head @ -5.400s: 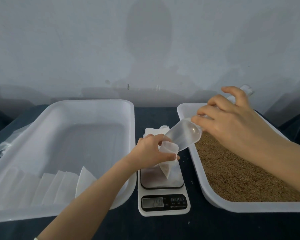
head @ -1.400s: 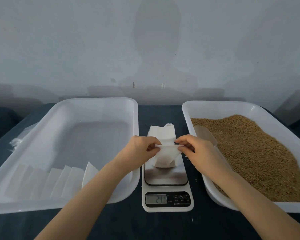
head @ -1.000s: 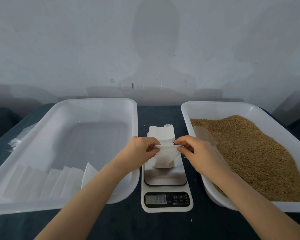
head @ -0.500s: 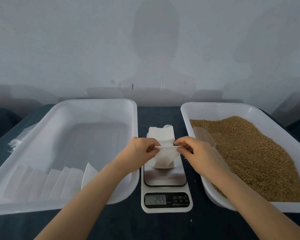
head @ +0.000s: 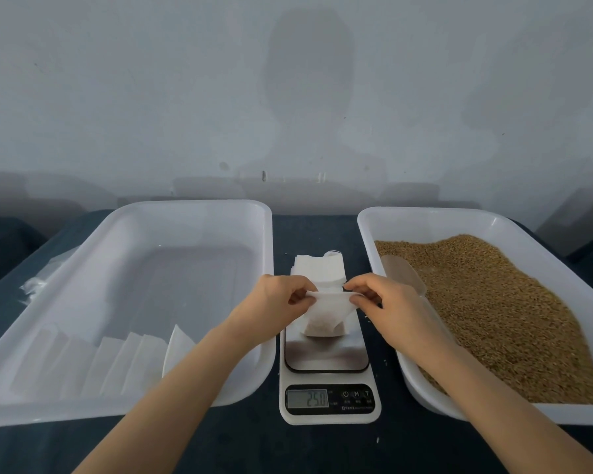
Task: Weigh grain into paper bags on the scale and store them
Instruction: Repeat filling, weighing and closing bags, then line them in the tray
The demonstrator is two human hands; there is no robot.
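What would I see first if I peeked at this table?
In the middle, the left hand and right hand pinch a little paper bag on the scale. On the right sits a white tray full of golden grain.

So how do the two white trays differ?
The left tray holds a row of white paper bags at its near end; the right tray holds brown grain. The right tray has a scoop lying in it; the left tray none. Both are white and flank the scale.
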